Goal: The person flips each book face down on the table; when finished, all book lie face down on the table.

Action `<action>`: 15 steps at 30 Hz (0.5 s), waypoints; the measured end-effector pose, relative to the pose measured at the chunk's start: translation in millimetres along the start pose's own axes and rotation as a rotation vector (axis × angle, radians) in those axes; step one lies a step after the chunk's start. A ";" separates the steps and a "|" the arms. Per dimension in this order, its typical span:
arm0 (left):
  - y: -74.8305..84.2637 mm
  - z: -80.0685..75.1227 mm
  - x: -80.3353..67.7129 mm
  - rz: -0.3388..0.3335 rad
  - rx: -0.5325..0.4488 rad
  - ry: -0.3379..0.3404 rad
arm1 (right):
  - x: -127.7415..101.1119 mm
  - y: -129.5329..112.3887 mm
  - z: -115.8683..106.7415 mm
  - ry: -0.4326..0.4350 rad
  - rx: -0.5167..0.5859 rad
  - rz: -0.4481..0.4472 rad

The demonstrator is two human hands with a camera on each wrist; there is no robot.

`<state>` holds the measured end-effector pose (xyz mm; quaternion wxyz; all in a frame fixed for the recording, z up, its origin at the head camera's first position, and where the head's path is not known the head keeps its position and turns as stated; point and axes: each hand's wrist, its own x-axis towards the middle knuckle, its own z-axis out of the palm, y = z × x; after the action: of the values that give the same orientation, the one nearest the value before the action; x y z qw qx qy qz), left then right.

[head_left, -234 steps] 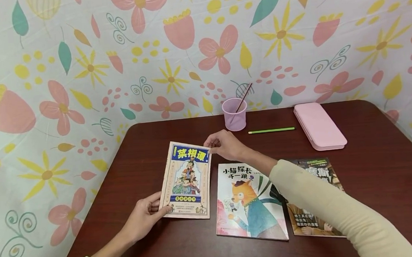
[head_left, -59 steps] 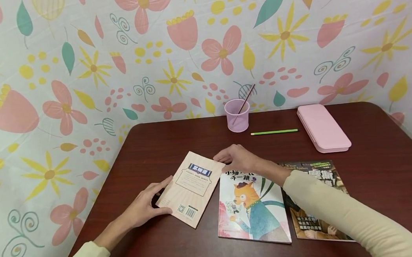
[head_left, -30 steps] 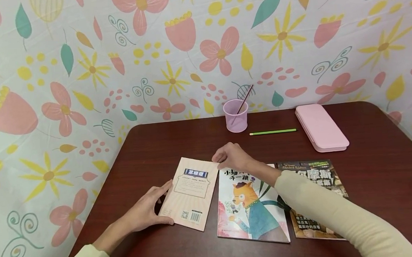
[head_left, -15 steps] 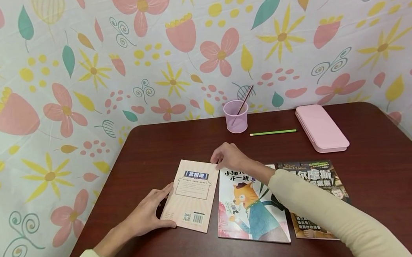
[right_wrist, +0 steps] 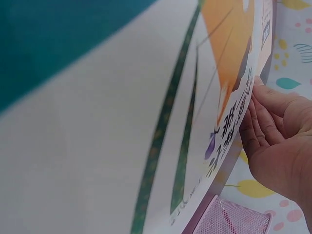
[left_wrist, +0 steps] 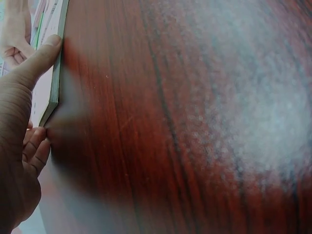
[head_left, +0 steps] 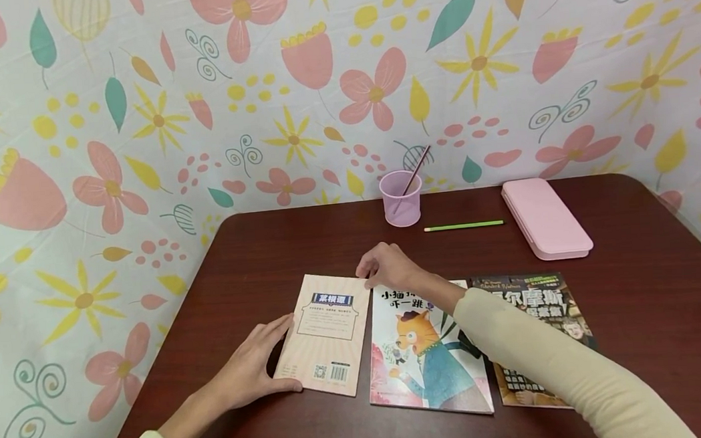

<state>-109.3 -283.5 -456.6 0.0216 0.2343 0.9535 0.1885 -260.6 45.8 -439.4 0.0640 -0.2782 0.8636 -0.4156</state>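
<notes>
1. Head view: a beige paperback (head_left: 327, 334) lies back cover up on the dark red worktop (head_left: 644, 295), just left of the cat picture book (head_left: 425, 352). The left hand (head_left: 257, 369) rests against the paperback's left edge, fingers straight, thumb at the near corner. The right hand (head_left: 389, 267) has its fingers curled at the paperback's far right corner; whether it pinches the corner cannot be told from here. A dark-covered book (head_left: 538, 328) lies right of the cat picture book, partly under the cream sleeve (head_left: 552, 361). Behind the paperback stand a pink mesh cup (head_left: 401, 199), a green pencil (head_left: 463, 225) and a pink pencil case (head_left: 544, 218).

2. Left wrist view: the left hand's thumb (left_wrist: 36, 63) presses the paperback's (left_wrist: 54, 83) edge; the other fingers curl loosely below the corner.

3. Right wrist view: the right hand's fingers (right_wrist: 268, 122) lie together, bent at the cat picture book's (right_wrist: 146, 107) edge.
</notes>
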 end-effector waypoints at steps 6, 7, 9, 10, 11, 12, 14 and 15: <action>1.9 0.4 0.2 -0.004 0.030 0.002 | 1.5 1.8 1.5 0.001 -0.005 -0.001; 1.9 0.5 0.1 -0.003 0.035 0.006 | 2.0 1.9 1.8 0.001 -0.004 -0.002; 1.9 0.9 0.0 0.002 0.051 0.016 | 3.4 1.9 2.6 -0.001 -0.002 -0.006; 1.9 1.2 -0.1 0.006 0.058 0.022 | 3.8 1.7 3.0 -0.002 -0.001 -0.006; 1.9 1.6 -0.2 0.011 0.068 0.028 | 4.2 1.4 3.3 -0.003 -0.002 -0.006; 2.0 1.9 -0.3 0.016 0.078 0.034 | 4.5 1.1 3.7 -0.004 -0.003 -0.006; 2.3 2.7 -0.8 0.024 0.096 0.045 | 4.8 0.5 4.3 -0.005 -0.006 -0.005; 2.5 3.2 -1.0 0.028 0.103 0.050 | 4.7 0.1 4.4 -0.006 -0.006 -0.001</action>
<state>-106.9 -280.9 -458.7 -0.0169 0.2436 0.9588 0.1453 -263.1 40.3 -441.8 0.0657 -0.2800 0.8646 -0.4120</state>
